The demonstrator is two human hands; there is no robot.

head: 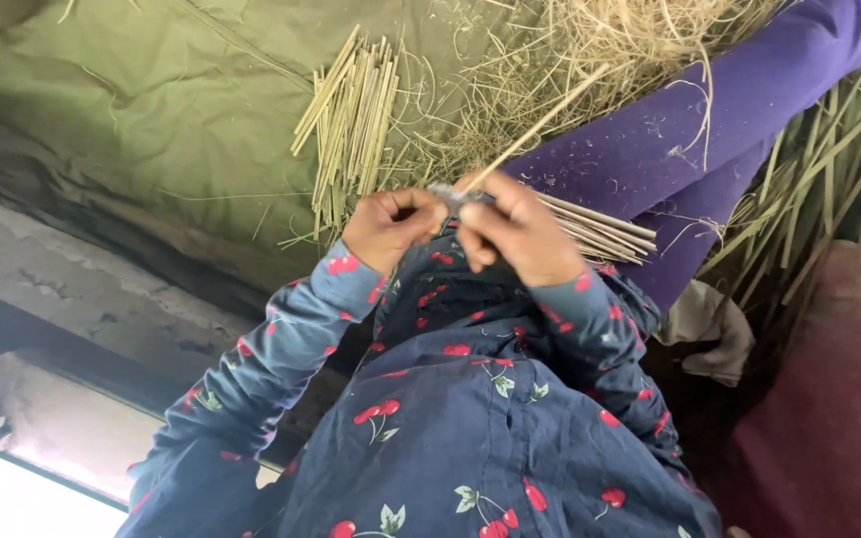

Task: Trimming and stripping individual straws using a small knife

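While gripping a thin stalk (535,128) between both hands, pinching it at the lower end: left hand (389,227) clenched on it, right hand (520,231) grasping it too, fingertips hiding the exact hold and a small grey bit between the hands, too blurred to name. Lying just beyond on the green cloth (151,120), a bundle (351,125) of cut stalks. Resting under the right hand, partly covered, more stalks (600,231) across a purple leg (690,139). Spilling past the top edge, loose straw (630,40).

Stalk bundle (349,120) lies on the tarp (151,110), left of the leg (670,139); loose straw (610,40) behind both.
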